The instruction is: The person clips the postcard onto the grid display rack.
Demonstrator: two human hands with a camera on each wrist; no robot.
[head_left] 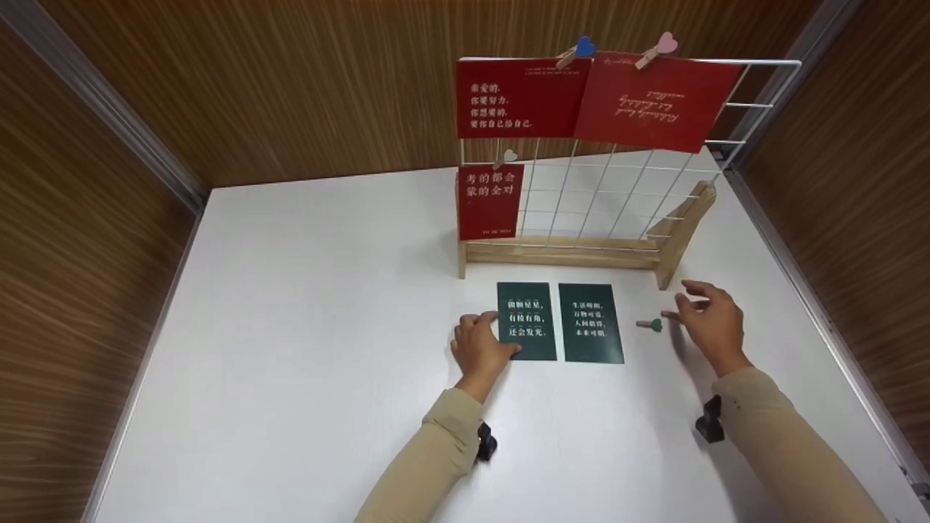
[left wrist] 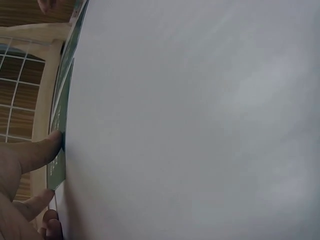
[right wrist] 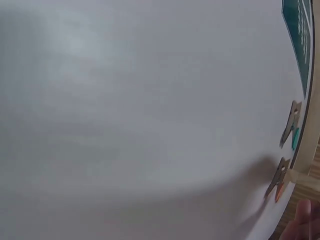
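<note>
A dark green card (head_left: 527, 319) with white writing lies on the white table, with my left hand (head_left: 481, 349) at its near left corner. The thumb is on the card's near edge and a finger is at its left edge, as the left wrist view (left wrist: 25, 170) shows too. A second green card (head_left: 591, 323) lies just to the right. My right hand (head_left: 712, 323) hovers over a small clothespin (right wrist: 278, 180) with an orange part, its fingers apart from it and holding nothing. Beside that lies a clothespin with a green heart (head_left: 650, 325).
Behind the cards stands a white wire grid (head_left: 610, 181) on a wooden base (head_left: 563, 254). Red cards (head_left: 519, 102) hang there from clothespins with blue, pink and white hearts. Wood-grain panels (head_left: 327, 87) border the table (head_left: 305, 327).
</note>
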